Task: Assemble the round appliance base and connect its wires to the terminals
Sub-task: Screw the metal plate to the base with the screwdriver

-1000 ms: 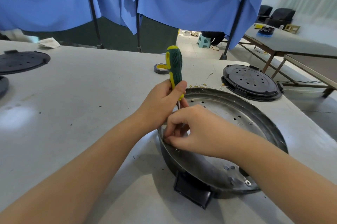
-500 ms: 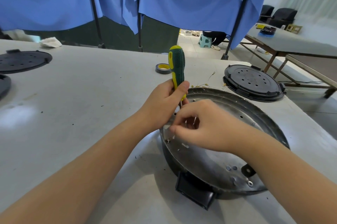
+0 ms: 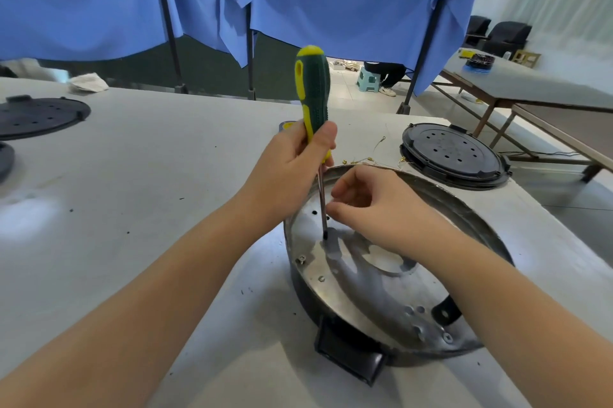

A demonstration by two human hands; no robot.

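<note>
The left grip (image 3: 298, 158) is wrapped round the lower handle of the green and yellow screwdriver (image 3: 313, 92), thumb pressed up its front. The right grip (image 3: 368, 205) hovers just right of the shaft with fingers curled in; whether the fingertips actually pinch the shaft or a screw cannot be told from here.

The round appliance base (image 3: 391, 275) lies flat on the counter (image 3: 166, 175), its metal face up and a black tab at its near edge. The screwdriver tip meets the base's left inner area, near the rim.

The screwdriver's long axis runs nearly vertical, handle up and leaning slightly left, tip down into the base. If that lean grows, the tip is likely to cam out of the screw head and skate across the metal towards the right fingers. The base is unclamped, so hard turning could also spin it. Loose wires (image 3: 365, 160) lie just beyond the base's far rim, unconnected.
</note>
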